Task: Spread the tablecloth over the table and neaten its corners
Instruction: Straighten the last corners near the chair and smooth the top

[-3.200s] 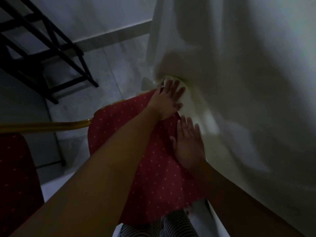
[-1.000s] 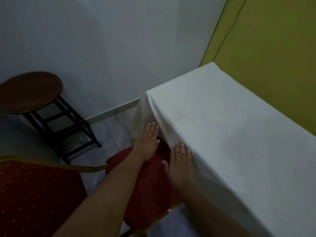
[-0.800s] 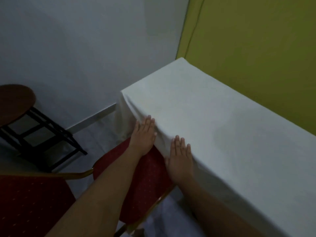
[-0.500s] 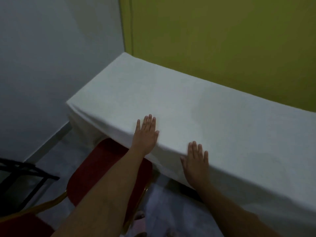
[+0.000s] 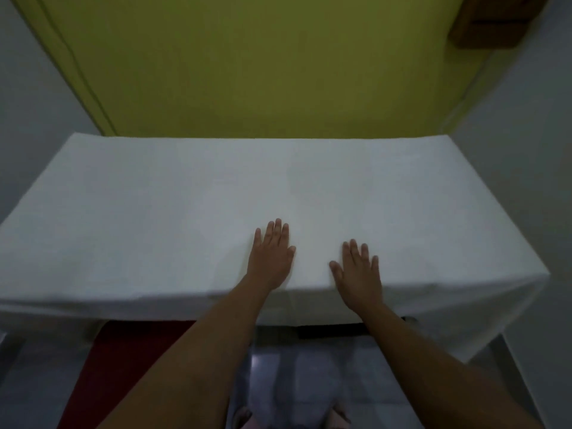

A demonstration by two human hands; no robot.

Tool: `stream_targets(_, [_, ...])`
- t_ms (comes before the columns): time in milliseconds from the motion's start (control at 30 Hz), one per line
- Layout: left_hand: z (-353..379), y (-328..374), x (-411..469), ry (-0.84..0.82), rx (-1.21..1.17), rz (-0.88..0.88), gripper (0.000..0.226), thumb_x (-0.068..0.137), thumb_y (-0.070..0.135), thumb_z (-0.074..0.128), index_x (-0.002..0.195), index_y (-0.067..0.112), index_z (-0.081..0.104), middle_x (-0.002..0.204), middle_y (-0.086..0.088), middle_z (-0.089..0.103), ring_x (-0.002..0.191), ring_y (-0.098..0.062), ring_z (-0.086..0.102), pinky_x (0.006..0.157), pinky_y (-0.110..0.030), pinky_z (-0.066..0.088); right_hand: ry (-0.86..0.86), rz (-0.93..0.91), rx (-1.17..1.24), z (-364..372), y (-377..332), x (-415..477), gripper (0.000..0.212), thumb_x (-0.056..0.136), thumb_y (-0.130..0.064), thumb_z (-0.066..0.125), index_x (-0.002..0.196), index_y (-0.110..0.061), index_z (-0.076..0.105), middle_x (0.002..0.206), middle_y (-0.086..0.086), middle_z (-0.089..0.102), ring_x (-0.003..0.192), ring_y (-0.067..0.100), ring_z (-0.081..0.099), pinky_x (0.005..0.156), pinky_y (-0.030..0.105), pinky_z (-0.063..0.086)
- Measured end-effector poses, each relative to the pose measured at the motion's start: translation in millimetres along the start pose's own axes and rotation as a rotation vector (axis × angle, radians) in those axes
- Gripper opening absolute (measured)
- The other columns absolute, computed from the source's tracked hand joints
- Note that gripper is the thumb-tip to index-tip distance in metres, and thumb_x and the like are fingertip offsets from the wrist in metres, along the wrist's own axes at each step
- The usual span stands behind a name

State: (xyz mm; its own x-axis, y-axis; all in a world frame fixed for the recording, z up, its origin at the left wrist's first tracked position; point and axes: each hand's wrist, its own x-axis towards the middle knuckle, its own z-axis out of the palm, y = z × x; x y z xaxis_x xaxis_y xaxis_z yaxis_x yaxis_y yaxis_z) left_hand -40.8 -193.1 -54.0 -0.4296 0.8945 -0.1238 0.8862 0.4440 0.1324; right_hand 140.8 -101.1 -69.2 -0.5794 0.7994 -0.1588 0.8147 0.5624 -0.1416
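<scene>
White tablecloth [image 5: 192, 212] lies flat across the whole table top, its far edge against the yellow wall [image 5: 263, 63], its near edge folded over the front and hanging as a short skirt with soft ripples. Left hand [image 5: 272, 253] rests palm-down on the cloth just inside the near edge, fingers straight and close together, thumb slightly out. Right hand [image 5: 359, 272] lies beside it, palm-down too, fingers a little fanned, heel at the cloth's front fold; nothing is pinched by either hand. Compared with half a second ago, the view has swung from the cloth's left corner to face the yellow wall squarely, so both far corners of the cloth now show. The hands have shifted from near the left corner to around the middle of the front edge, and sit closer to level with each other. The red chair seat [image 5: 123, 360], earlier directly beneath the left forearm, now sits below the cloth's near edge toward the left, partly tucked under the skirt. Grey tiled floor [image 5: 309, 382] shows below the cloth between the forearms. The dark stool seen earlier is out of view.
</scene>
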Motion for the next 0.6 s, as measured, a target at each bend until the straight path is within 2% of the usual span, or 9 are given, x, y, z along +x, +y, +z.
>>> stream_targets(133, [16.8, 48.6, 18.4, -0.04, -0.018, 0.054, 0.057, 0.104, 0.034, 0.017, 0.153, 0.01, 0.003, 0.161, -0.011, -0.002, 0.149, -0.024, -0.002, 0.119, -0.045, -0.002, 0.025, 0.09, 0.027, -6.9, 72.4, 9.4, 0.065, 0.099, -0.052, 0.018, 0.152, -0.016, 0.008, 0.161, 0.003, 0.003, 0.147, 0.025, -0.001, 0.117, 0.045, -0.001])
stream_targets(267, [20.1, 85.3, 41.6, -0.035, -0.048, 0.03, 0.057, 0.103, 0.035, 0.019, 0.153, 0.01, 0.004, 0.161, -0.011, -0.001, 0.149, -0.024, -0.002, 0.119, -0.046, -0.002, 0.083, 0.278, 0.043, -14.3, 146.9, -1.2, 0.065, 0.098, -0.05, 0.02, 0.151, -0.013, 0.013, 0.16, 0.005, 0.01, 0.147, 0.027, 0.004, 0.117, 0.048, 0.004])
stream_targets(400, [20.0, 145.0, 69.6, -0.074, -0.09, 0.124, 0.059, 0.103, 0.037, 0.02, 0.153, 0.011, 0.004, 0.161, -0.009, -0.003, 0.149, -0.022, -0.005, 0.12, -0.044, -0.004, 0.078, 0.437, 0.038, -28.3, 205.5, -8.6, 0.063, 0.1, -0.047, 0.017, 0.151, -0.012, 0.011, 0.16, 0.005, 0.008, 0.147, 0.026, 0.002, 0.117, 0.051, 0.001])
stream_targets(533, [30.8, 219.0, 83.3, -0.075, -0.087, 0.196, 0.059, 0.103, 0.039, 0.018, 0.153, 0.011, 0.004, 0.161, -0.009, -0.003, 0.149, -0.022, -0.005, 0.119, -0.048, -0.005, 0.098, 0.317, -0.021, -41.0, 225.3, 26.5, 0.055, 0.1, -0.034, 0.02, 0.15, -0.009, 0.018, 0.159, 0.008, 0.014, 0.147, 0.027, 0.006, 0.117, 0.049, 0.003])
stream_targets(600, [38.3, 240.0, 88.2, -0.071, -0.07, 0.219, 0.059, 0.103, 0.04, 0.016, 0.153, 0.012, 0.004, 0.161, -0.008, -0.002, 0.149, -0.021, -0.005, 0.119, -0.048, -0.005, 0.074, 0.234, -0.012, -49.4, 231.2, 50.0, 0.055, 0.101, -0.034, 0.019, 0.15, -0.01, 0.015, 0.16, 0.007, 0.012, 0.147, 0.026, 0.003, 0.117, 0.048, 0.002])
